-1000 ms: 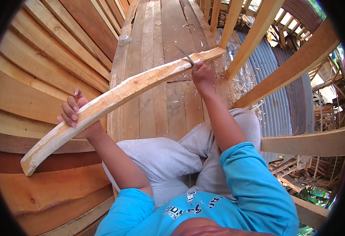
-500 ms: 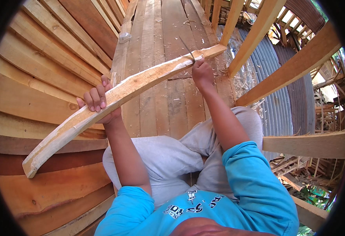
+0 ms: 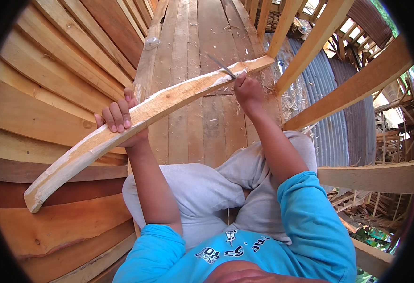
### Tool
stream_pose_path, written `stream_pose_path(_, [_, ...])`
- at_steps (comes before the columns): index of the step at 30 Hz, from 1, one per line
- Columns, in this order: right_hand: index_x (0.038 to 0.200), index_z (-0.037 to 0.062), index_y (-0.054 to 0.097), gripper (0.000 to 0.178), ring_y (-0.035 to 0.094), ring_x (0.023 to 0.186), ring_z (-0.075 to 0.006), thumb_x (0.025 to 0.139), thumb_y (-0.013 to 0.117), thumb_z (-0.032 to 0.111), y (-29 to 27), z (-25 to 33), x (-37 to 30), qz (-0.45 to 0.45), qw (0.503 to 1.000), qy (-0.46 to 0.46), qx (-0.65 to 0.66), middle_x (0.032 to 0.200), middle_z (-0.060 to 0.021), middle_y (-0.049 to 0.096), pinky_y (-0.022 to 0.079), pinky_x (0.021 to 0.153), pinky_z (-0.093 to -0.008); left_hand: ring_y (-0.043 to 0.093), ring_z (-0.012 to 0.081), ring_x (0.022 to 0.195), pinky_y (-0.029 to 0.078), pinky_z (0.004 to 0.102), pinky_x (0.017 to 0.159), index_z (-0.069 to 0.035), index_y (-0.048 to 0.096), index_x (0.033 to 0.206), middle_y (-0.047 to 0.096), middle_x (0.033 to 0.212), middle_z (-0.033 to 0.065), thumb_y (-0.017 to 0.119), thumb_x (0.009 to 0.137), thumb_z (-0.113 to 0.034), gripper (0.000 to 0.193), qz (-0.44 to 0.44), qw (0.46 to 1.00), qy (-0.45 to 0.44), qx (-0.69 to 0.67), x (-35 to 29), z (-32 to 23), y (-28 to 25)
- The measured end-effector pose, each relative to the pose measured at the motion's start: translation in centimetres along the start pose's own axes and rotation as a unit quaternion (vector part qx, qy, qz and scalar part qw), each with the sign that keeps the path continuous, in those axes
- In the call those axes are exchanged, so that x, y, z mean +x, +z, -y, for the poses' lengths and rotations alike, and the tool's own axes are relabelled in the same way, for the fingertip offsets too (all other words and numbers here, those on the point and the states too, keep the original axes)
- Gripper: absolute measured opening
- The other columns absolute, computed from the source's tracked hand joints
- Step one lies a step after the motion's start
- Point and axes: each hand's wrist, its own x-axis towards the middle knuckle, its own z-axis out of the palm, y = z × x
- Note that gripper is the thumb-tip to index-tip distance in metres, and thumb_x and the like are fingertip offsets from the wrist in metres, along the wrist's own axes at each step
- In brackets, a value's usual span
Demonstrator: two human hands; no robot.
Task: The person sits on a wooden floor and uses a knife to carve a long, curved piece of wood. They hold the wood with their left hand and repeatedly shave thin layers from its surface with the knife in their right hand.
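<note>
Now, left hand (image 3: 116,115): clamped on the wooden beam (image 3: 169,100), farther along it than a second ago; palm hidden.
Right hand (image 3: 249,93): closed on a thin blade (image 3: 223,66), its grip end concealed.
Wooden beam: slants from near left to far right across the plank floor (image 3: 212,137).

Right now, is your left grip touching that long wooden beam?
Touching: the head view shows the left grip curled over the wooden beam.
</note>
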Motion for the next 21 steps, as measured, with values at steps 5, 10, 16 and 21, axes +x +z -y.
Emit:
stream_pose_path(5, [0.074, -0.0038, 0.071, 0.060, 0.067, 0.079, -0.0478, 0.099, 0.031, 0.034, 1.5, -1.8, 1.6, -0.052, 0.988, 0.136, 0.059, 0.077, -0.0299, 0.066, 0.054, 0.073, -0.0557, 0.045, 0.0083, 0.055, 0.031, 0.0339, 0.100, -0.021, 0.050, 0.066, 0.047, 0.052, -0.0066, 0.028, 0.103, -0.027, 0.044, -0.009, 0.999, 0.026, 0.039, 0.4, 2.5, 1.3])
stream_pose_path(10, [0.076, -0.0097, 0.067, 0.062, 0.064, 0.083, -0.0518, 0.099, 0.030, 0.033, -1.0, 1.8, -0.8, 0.008, 0.996, 0.058, 0.073, 0.079, -0.0358, 0.063, 0.050, 0.081, -0.0579, 0.045, 0.0105, 0.056, 0.025, 0.0388, 0.105, -0.019, 0.057, 0.081, 0.045, 0.051, -0.0053, 0.024, 0.104, -0.026, 0.041, 0.041, 0.999, -0.028, 0.024, 0.2, 3.2, -0.4])
stream_pose_path(16, [0.072, -0.0082, 0.068, 0.060, 0.064, 0.079, -0.0512, 0.098, 0.032, 0.032, -0.9, 3.0, -2.1, 0.006, 0.997, 0.006, 0.074, 0.076, -0.0332, 0.064, 0.052, 0.076, -0.0568, 0.046, 0.0096, 0.056, 0.026, 0.0364, 0.101, -0.020, 0.058, 0.083, 0.048, 0.052, -0.0060, 0.024, 0.105, -0.028, 0.041, 0.060, 0.998, -0.021, 0.026, 0.3, 3.2, -0.5])
stream_pose_path(21, [0.079, -0.0111, 0.066, 0.063, 0.063, 0.086, -0.0523, 0.099, 0.030, 0.036, -0.8, -1.1, 1.1, -0.001, 0.992, 0.064, 0.111, 0.084, -0.0364, 0.063, 0.049, 0.083, -0.0578, 0.046, 0.0095, 0.056, 0.027, 0.0360, 0.100, -0.020, 0.057, 0.084, 0.049, 0.052, -0.0055, 0.027, 0.104, -0.031, 0.038, 0.048, 0.998, -0.026, 0.012, 0.5, 4.1, -0.2])
